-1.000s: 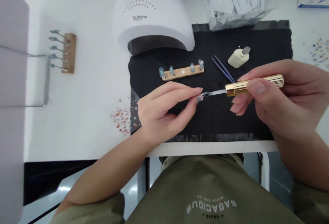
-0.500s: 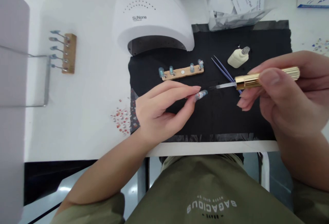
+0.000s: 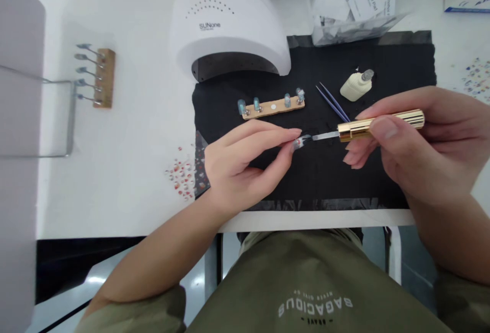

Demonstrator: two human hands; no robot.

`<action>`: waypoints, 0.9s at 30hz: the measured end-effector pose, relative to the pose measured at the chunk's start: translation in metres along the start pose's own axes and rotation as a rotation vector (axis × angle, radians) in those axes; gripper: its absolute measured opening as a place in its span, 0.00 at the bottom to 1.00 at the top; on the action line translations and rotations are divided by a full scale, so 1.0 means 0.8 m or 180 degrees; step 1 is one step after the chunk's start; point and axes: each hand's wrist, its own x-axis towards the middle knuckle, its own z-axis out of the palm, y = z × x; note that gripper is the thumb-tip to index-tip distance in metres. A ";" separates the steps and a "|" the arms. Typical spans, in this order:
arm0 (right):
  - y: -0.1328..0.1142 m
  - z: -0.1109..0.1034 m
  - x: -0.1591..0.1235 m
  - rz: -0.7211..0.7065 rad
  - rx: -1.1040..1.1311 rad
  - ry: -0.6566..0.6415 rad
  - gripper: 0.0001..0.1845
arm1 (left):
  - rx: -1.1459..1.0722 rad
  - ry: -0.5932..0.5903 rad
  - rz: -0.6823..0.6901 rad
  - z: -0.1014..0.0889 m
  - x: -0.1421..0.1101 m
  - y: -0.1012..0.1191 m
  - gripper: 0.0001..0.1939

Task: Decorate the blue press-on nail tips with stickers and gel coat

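Note:
My left hand (image 3: 247, 157) pinches a decorated false nail (image 3: 302, 142) between thumb and fingertips, over the black mat (image 3: 325, 175). My right hand (image 3: 424, 144) is closed around the gold handle of a nail polish brush (image 3: 356, 130). The brush tip points left and meets the free end of the false nail. Behind the hands lies a wooden nail stand (image 3: 283, 107) with several blue-grey false nails on it. An uncapped cream polish bottle (image 3: 356, 86) and blue tweezers (image 3: 334, 102) rest on the mat beyond my right hand.
A white nail lamp (image 3: 229, 22) stands at the back. Right of it is a clear box (image 3: 352, 37) of alcohol pad packets. At the left, a wooden block (image 3: 104, 79) bears several nails on stems. Small stickers (image 3: 181, 177) lie left of the mat.
My right hand has moved left with the brush, and its tip now reaches the false nail. My left hand keeps its pinch and has hardly moved.

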 end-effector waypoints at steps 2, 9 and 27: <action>0.003 -0.001 0.002 -0.0002 -0.0019 0.0034 0.05 | 0.0046 0.0006 0.0018 0.000 0.000 -0.001 0.13; 0.020 0.002 0.011 -0.0387 -0.0227 0.0502 0.02 | 0.0169 -0.0098 -0.0120 -0.003 0.000 0.004 0.10; 0.004 0.002 0.002 -0.0059 0.0041 -0.0033 0.08 | 0.0036 -0.0118 -0.0088 -0.004 0.001 0.002 0.11</action>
